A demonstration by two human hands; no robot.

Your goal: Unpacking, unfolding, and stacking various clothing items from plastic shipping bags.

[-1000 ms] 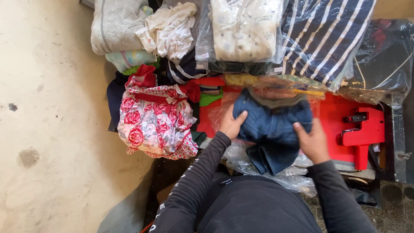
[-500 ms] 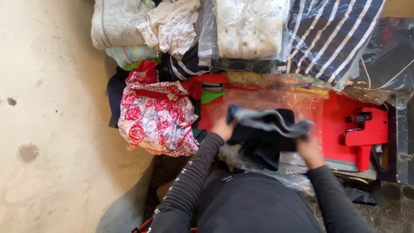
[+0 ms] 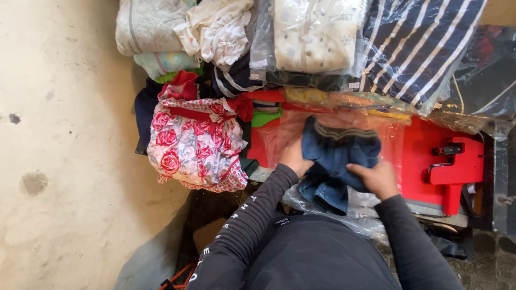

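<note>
A dark blue folded garment (image 3: 337, 153) with a grey striped waistband lies on a clear plastic bag (image 3: 333, 124) over a red surface. My left hand (image 3: 294, 157) grips its left edge, partly tucked under the cloth. My right hand (image 3: 373, 178) presses down on its lower right part, fingers curled over the fabric. The garment's lower end hangs toward my body over crumpled plastic.
A rose-print red and white dress (image 3: 195, 146) lies to the left. Bagged clothes are stacked behind: a pale dotted one (image 3: 314, 35), a navy white-striped one (image 3: 416, 45), white cloth (image 3: 217, 29) and a grey garment (image 3: 148, 27). A red tool (image 3: 457, 164) sits right. Bare concrete floor (image 3: 59, 145) is left.
The garment was lifted and flipped half a second ago; now it lies flat again, folded narrower, with both hands pressing it. My right hand has moved inward to the left.
</note>
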